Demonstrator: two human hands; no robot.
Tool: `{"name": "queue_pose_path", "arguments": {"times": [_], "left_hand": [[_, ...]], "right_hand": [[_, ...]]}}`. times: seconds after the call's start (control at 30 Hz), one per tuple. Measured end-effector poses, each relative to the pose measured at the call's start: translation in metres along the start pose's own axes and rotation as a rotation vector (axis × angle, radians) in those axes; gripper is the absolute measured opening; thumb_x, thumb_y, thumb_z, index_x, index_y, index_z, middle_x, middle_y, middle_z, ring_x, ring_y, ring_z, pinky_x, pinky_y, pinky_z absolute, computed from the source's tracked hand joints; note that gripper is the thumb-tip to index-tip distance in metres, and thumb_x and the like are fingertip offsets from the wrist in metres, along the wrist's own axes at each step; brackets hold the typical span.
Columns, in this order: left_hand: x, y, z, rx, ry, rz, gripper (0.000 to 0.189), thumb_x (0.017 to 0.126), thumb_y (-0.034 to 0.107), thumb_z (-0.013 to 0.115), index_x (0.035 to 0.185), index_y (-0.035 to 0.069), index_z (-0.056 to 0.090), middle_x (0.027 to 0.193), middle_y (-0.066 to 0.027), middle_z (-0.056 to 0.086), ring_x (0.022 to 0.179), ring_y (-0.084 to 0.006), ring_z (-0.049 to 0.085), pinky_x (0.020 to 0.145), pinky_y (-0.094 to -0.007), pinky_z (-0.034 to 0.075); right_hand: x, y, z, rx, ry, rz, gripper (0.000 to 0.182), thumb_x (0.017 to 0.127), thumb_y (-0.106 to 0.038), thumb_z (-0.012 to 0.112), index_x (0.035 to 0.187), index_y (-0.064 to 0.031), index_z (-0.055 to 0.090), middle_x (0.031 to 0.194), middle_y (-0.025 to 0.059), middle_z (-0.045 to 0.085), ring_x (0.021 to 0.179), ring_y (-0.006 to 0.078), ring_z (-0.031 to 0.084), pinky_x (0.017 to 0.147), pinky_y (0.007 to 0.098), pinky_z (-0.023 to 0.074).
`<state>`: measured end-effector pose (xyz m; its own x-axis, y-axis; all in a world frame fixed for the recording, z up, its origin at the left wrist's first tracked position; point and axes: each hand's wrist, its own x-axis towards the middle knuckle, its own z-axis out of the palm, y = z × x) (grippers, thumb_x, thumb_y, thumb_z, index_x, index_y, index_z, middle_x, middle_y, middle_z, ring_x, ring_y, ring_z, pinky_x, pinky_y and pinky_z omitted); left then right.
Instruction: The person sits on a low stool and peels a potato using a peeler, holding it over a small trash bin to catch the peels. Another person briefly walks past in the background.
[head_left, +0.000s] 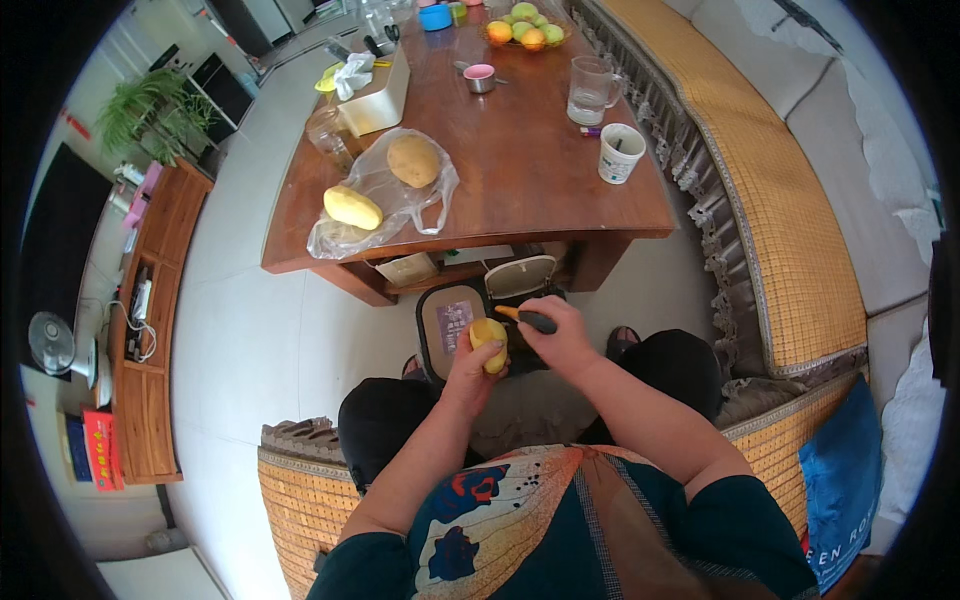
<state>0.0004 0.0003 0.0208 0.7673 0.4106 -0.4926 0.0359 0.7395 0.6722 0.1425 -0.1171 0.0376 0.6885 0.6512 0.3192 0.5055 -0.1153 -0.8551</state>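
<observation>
My left hand (470, 373) holds a partly peeled potato (489, 335) upright above the trash bin. Just right of it, my right hand (556, 335) grips the dark handle of a peeler (537, 322), whose orange end points left towards the potato without plainly touching it. On the near left of the table lies a clear plastic bag (390, 196). A peeled yellow potato (352, 208) and an unpeeled brown potato (413, 160) rest on this bag.
The bin (452, 322) has a small raised lid (520, 276). On the wooden table (517, 199) are a paper cup (621, 153), a glass mug (589, 90), a small metal cup (480, 78), a fruit basket (529, 39), a glass jar (331, 137) and a pale box (379, 97).
</observation>
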Motion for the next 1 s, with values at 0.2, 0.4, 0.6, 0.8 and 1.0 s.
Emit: {"name": "queue_pose_path", "arguments": {"times": [0.2,0.4,0.6,0.8,1.0], "left_hand": [[-0.003,0.001,0.0,-0.018,-0.055,0.036,0.067,0.085,0.012,0.069,0.142,0.025,0.037,0.121,-0.0024,0.053,0.095,-0.0198,0.06,0.076,-0.0318,0.048],[-0.002,0.0,0.001,-0.028,-0.06,0.059,0.067,0.085,0.011,0.069,0.141,0.025,0.036,0.123,-0.0008,0.053,0.1,-0.0178,0.059,0.077,-0.0321,0.048],[0.005,-0.008,-0.004,-0.005,-0.051,0.06,0.062,0.084,0.01,0.07,0.136,0.023,0.038,0.12,0.0006,0.054,0.099,-0.015,0.057,0.076,-0.031,0.047],[0.005,-0.004,-0.004,0.064,-0.064,0.002,0.065,0.081,0.008,0.069,0.136,0.019,0.037,0.111,-0.0021,0.054,0.088,-0.0152,0.057,0.072,-0.0303,0.045],[0.008,-0.006,-0.004,0.098,-0.075,0.004,0.078,0.078,0.004,0.07,0.143,0.016,0.03,0.113,-0.0056,0.053,0.085,-0.0178,0.058,0.066,-0.0322,0.045]], "right_hand": [[-0.002,-0.002,-0.005,0.016,-0.065,0.045,0.025,0.077,-0.004,0.076,0.101,-0.0059,0.069,0.097,0.0133,0.067,0.091,0.0339,0.066,0.079,0.0379,0.0537],[-0.007,-0.026,-0.02,0.047,-0.124,-0.199,0.027,0.079,-0.005,0.075,0.106,-0.0058,0.068,0.101,0.0136,0.066,0.091,0.0344,0.067,0.079,0.0382,0.0554],[-0.012,-0.053,-0.03,-0.016,-0.244,-0.261,0.028,0.078,-0.005,0.074,0.105,-0.0063,0.067,0.104,0.0133,0.065,0.091,0.0346,0.067,0.078,0.0394,0.0567],[-0.007,-0.04,-0.021,-0.101,-0.242,-0.233,0.029,0.076,-0.005,0.073,0.104,-0.0068,0.067,0.102,0.0138,0.065,0.091,0.0367,0.066,0.077,0.0415,0.056],[-0.003,0.001,0.002,-0.146,-0.133,-0.048,0.027,0.077,-0.005,0.073,0.103,-0.0094,0.068,0.097,0.0139,0.065,0.089,0.0388,0.065,0.077,0.042,0.0551]]}}
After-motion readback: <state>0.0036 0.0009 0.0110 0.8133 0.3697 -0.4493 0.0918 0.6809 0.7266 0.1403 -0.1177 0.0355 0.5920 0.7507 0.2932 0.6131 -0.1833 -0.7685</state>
